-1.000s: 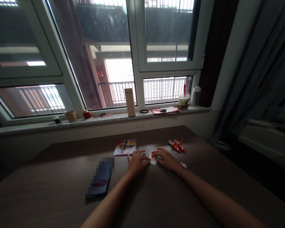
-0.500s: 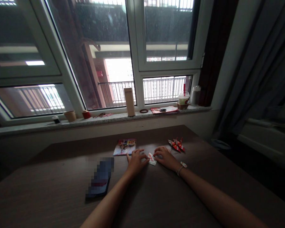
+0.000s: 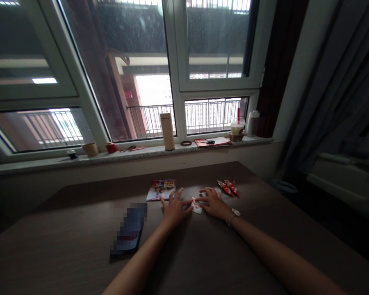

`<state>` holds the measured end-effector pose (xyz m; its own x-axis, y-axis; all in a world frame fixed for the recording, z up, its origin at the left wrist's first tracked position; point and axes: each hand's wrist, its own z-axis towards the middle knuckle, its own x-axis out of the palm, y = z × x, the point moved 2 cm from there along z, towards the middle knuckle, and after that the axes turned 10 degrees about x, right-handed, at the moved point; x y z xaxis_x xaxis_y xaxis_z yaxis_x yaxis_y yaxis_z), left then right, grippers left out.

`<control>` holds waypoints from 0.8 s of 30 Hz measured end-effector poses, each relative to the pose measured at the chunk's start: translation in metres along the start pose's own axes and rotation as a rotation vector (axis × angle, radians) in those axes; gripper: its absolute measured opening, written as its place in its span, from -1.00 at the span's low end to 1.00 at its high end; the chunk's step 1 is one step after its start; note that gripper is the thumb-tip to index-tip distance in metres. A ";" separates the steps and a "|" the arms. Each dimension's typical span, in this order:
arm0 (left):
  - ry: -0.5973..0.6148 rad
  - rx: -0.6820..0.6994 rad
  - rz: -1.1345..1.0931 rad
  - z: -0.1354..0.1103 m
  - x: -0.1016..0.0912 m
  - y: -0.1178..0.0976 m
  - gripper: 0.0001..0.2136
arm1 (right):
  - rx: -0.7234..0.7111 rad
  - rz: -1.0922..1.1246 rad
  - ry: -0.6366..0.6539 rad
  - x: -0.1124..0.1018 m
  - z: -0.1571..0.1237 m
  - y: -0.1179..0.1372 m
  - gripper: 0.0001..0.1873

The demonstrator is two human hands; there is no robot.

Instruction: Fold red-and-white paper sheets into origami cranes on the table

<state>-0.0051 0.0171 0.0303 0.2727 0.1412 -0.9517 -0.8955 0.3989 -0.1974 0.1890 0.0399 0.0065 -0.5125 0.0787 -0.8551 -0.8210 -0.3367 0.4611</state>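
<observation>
A small folded piece of white paper with red print lies on the dark table between my two hands. My left hand has its thumb and index finger at the paper's left edge, while its other fingers fan out near the booklet. From the other side, my right hand holds the paper's upper right part with its thumb and fingertips. Just past the right hand sit red and white folded paper pieces with pointed ends. A colourful printed booklet lies beyond my left hand.
On the brown table, a pixelated dark phone-like object lies left of my left forearm. The windowsill holds a beige thermos, a drink cup with a red straw, scissors on red paper and a brown cup.
My left hand's outer fingers have lifted and spread wider. Right fingers have shifted slightly over the paper, whose upper part now looks narrower.
</observation>
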 end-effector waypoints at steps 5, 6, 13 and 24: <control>0.018 0.008 0.055 0.002 0.002 0.002 -0.64 | 0.034 -0.021 0.040 0.003 0.001 0.002 -0.63; 0.019 0.008 0.063 0.002 0.003 0.003 -0.63 | 0.040 -0.026 0.048 0.003 0.001 0.003 -0.61; -0.034 0.033 0.106 0.000 0.011 0.006 -0.57 | 0.043 -0.104 0.083 0.008 0.003 0.006 -0.47; -0.051 0.065 0.079 -0.001 0.010 0.006 -0.56 | 0.038 -0.058 0.045 0.005 0.000 0.006 -0.49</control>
<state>-0.0081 0.0197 0.0195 0.2209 0.2204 -0.9501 -0.8908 0.4421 -0.1046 0.1814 0.0381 0.0056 -0.4525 0.0541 -0.8901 -0.8584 -0.2970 0.4183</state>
